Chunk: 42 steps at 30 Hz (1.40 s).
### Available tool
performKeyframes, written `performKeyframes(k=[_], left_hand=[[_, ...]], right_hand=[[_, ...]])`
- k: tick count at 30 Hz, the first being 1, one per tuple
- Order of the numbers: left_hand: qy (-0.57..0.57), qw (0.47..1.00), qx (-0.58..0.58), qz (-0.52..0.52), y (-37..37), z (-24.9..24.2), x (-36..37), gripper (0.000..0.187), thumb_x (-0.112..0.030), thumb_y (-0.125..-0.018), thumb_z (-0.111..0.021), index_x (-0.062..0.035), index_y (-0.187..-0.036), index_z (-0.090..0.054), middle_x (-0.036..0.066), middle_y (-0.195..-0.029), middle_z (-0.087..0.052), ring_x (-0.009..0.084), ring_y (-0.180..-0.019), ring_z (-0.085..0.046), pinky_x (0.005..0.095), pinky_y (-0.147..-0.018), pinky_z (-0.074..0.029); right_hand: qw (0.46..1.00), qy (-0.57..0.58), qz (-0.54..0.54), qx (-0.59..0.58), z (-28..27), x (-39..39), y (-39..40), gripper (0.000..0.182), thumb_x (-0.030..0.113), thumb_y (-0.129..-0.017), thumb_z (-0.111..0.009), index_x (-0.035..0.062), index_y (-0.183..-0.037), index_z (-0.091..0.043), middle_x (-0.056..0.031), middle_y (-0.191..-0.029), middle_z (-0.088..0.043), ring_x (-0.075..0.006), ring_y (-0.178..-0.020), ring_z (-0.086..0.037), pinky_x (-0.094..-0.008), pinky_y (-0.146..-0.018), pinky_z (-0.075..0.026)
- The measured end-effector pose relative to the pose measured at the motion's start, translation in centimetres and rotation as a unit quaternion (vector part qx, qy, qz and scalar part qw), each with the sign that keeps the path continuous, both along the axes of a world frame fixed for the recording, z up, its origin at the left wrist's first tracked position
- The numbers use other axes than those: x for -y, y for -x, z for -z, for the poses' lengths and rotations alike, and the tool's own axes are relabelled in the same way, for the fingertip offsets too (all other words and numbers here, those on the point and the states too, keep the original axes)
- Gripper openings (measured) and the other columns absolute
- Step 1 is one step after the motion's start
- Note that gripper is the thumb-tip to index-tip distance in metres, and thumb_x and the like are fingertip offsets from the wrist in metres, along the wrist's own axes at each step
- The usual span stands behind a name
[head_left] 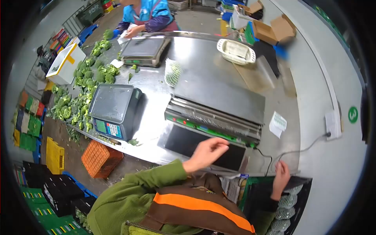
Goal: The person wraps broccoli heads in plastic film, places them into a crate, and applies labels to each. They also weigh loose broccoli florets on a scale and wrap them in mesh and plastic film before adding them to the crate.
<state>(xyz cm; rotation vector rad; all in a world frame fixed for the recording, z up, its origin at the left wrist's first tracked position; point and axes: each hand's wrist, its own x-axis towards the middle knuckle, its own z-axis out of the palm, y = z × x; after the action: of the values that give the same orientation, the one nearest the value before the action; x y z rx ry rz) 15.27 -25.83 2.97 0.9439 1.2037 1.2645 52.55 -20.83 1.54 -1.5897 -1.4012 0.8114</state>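
My left hand (206,153) hangs over the dark front plate (182,141) of the wrapping machine (215,117), fingers curled in toward the thumb, and nothing shows in them. To the right, my right hand (281,178) is raised above a dark crate (307,192) at the table's edge. Its fingers are slightly bent and apart, with no object visible in them. In that crate lies a row of wrapped, pale green packs (288,201). A broccoli head in white netting (172,73) rests on the steel table behind the machine.
Loose broccoli (84,76) is heaped on the table's left side, beside a digital scale (113,103). Across the table a co-worker (145,17) stands by a second scale (145,49). A white basket (236,51) is at the back right. A power cable (303,150) runs to the wall.
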Motion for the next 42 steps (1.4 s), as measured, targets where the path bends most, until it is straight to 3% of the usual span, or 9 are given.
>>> performKeyframes(k=[7, 12, 13, 15, 19, 23, 30, 36, 42], left_hand=[[0.056, 0.912, -0.088, -0.396, 23.9, 8.0, -2.1, 0.026, -0.012, -0.092, -0.066, -0.0006, -0.114, -0.060, 0.004, -0.095, -0.064, 0.0117, -0.086, -0.061, 0.0269, -0.079, -0.050], [0.030, 0.882, -0.212, -0.421, 29.0, 15.0, -11.7, 0.078, -0.025, -0.079, -0.078, 0.0052, -0.138, -0.037, 0.023, -0.131, -0.045, 0.0320, -0.117, -0.047, 0.0420, -0.097, -0.043], [0.094, 0.899, -0.045, -0.426, 27.9, 16.2, -15.0, 0.089, -0.033, -0.076, -0.080, 0.0081, -0.140, -0.034, 0.028, -0.136, -0.041, 0.0388, -0.125, -0.040, 0.0472, -0.107, -0.034], [0.132, 0.856, -0.307, -0.395, 28.7, 13.1, -19.7, 0.112, -0.045, -0.068, -0.081, 0.0060, -0.148, -0.022, 0.033, -0.144, -0.030, 0.0471, -0.135, -0.030, 0.0521, -0.113, -0.025], [0.174, 0.842, -0.357, -0.365, 29.4, 13.8, -23.3, 0.109, -0.043, -0.066, -0.082, -0.0012, -0.149, -0.025, 0.030, -0.146, -0.031, 0.0474, -0.132, -0.034, 0.0519, -0.110, -0.030], [0.104, 0.877, -0.299, -0.361, 32.2, 19.1, -22.5, 0.093, -0.039, -0.073, -0.080, -0.0006, -0.145, -0.034, 0.026, -0.141, -0.038, 0.0428, -0.128, -0.039, 0.0496, -0.107, -0.034], [0.142, 0.913, -0.003, -0.383, 36.9, 21.3, -18.5, 0.101, -0.054, -0.068, -0.084, 0.0106, -0.134, -0.044, 0.022, -0.124, -0.060, 0.0285, -0.115, -0.059, 0.0374, -0.100, -0.046], [0.064, 0.879, 0.013, -0.472, 34.9, 7.5, -17.1, 0.080, -0.040, -0.075, -0.085, 0.0067, -0.128, -0.046, 0.014, -0.114, -0.065, 0.0206, -0.101, -0.064, 0.0327, -0.087, -0.053], [-0.014, 0.935, 0.281, -0.214, 27.9, 2.5, -17.2, 0.057, -0.019, -0.084, -0.075, -0.0035, -0.128, -0.041, 0.014, -0.119, -0.057, 0.0250, -0.105, -0.063, 0.0413, -0.082, -0.057]], right_hand=[[0.942, 0.004, -0.328, -0.065, -4.7, -17.8, 33.5, 0.029, 0.013, -0.092, -0.066, -0.0021, -0.117, -0.060, -0.0074, -0.103, -0.066, -0.0150, -0.096, -0.065, -0.0280, -0.083, -0.052], [0.905, 0.072, -0.415, -0.058, 0.4, -28.2, 48.4, 0.033, 0.019, -0.091, -0.067, 0.0011, -0.118, -0.060, -0.0053, -0.100, -0.065, -0.0116, -0.084, -0.061, -0.0245, -0.071, -0.049], [0.888, 0.100, -0.446, -0.042, 0.9, -31.3, 52.9, 0.034, 0.021, -0.091, -0.068, 0.0016, -0.118, -0.060, -0.0044, -0.096, -0.065, -0.0107, -0.078, -0.059, -0.0235, -0.067, -0.048], [0.882, 0.143, -0.448, 0.018, 3.7, -34.8, 58.4, 0.030, 0.026, -0.094, -0.064, 0.0039, -0.114, -0.061, 0.0022, -0.075, -0.054, -0.0069, -0.063, -0.050, -0.0243, -0.052, -0.040], [0.866, 0.194, -0.451, 0.095, 14.3, -42.2, 64.4, 0.041, 0.034, -0.092, -0.066, 0.0042, -0.119, -0.058, 0.0008, -0.079, -0.055, -0.0096, -0.062, -0.048, -0.0273, -0.051, -0.041], [0.784, 0.319, -0.500, 0.185, 15.0, -40.8, 67.0, 0.052, 0.042, -0.090, -0.065, 0.0077, -0.127, -0.056, -0.0066, -0.108, -0.063, -0.0185, -0.092, -0.062, -0.0351, -0.062, -0.055], [0.807, 0.358, -0.465, 0.061, 13.4, -37.3, 68.6, 0.034, 0.030, -0.087, -0.061, 0.0077, -0.112, -0.055, -0.0073, -0.091, -0.061, -0.0190, -0.063, -0.063, -0.0339, -0.048, -0.056], [0.844, 0.230, -0.468, -0.122, 3.2, -33.8, 64.0, 0.022, 0.024, -0.090, -0.055, 0.0098, -0.107, -0.059, 0.0007, -0.084, -0.059, -0.0072, -0.058, -0.053, -0.0219, -0.046, -0.041], [0.887, 0.170, -0.419, -0.095, -4.7, -32.9, 51.3, 0.036, 0.031, -0.088, -0.064, 0.0091, -0.116, -0.057, -0.0024, -0.092, -0.061, -0.0120, -0.075, -0.061, -0.0304, -0.062, -0.054]])
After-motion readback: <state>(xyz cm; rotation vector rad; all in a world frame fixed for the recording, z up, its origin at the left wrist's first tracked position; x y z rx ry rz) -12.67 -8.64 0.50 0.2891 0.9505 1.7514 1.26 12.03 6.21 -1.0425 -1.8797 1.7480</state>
